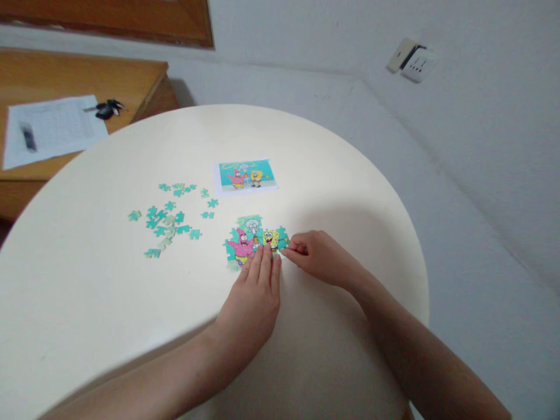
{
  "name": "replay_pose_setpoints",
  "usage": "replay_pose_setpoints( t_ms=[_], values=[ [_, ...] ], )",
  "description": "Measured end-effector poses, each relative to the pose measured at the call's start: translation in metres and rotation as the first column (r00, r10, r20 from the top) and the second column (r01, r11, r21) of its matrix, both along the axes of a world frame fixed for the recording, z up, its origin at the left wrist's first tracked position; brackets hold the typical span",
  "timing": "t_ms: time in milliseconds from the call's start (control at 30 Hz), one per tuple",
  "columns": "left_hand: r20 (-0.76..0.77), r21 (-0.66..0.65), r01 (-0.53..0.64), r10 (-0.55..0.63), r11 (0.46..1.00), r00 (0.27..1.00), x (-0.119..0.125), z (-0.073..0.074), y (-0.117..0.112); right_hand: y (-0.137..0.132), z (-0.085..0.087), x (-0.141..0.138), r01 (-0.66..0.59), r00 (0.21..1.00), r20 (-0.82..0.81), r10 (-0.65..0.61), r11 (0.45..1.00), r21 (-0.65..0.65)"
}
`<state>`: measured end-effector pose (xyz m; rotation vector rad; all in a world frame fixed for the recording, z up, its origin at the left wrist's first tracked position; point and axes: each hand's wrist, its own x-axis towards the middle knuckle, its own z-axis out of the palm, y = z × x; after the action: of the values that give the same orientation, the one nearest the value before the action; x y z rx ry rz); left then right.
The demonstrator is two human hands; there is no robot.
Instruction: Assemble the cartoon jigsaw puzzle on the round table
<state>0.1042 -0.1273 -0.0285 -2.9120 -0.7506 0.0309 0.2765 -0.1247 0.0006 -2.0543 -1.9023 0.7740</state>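
A partly joined jigsaw puzzle (242,239) with pink, grey-green and yellow cartoon figures lies on the round white table (332,146). My left hand (258,289) rests flat with fingers stretched over the puzzle's lower edge, hiding some of it. At the puzzle's right edge, my right hand (317,254) is closed in a pinch on a small puzzle piece (284,252), mostly covered by the fingertips. Loose teal puzzle pieces (179,217) are scattered to the left. Behind the puzzle lies a printed reference picture (245,175) of the same figures.
A wooden desk (131,76) stands at the back left, with a sheet of paper (56,125) and a bunch of keys (108,109) on it. White walls run behind and to the right, with a socket (419,63) high on the right wall.
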Motion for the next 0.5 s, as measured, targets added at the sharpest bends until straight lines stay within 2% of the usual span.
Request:
replay_pose_setpoints(
  t_ms=[300, 500],
  values=[
    [-0.038, 0.0, -0.005, 0.005, 1.0, 0.999, 0.0016, 0.0044, 0.0002, -0.0011, 0.0023, -0.0028, 0.005, 0.995, 0.098, -0.002, 1.0, -0.024],
    [0.0, 0.022, 0.005, -0.005, 1.0, 1.0, -0.0007, 0.0017, -0.0005, -0.002, 0.0004, -0.0025, 0.007, 0.997, 0.078, -0.007, 1.0, -0.01]
  ],
)
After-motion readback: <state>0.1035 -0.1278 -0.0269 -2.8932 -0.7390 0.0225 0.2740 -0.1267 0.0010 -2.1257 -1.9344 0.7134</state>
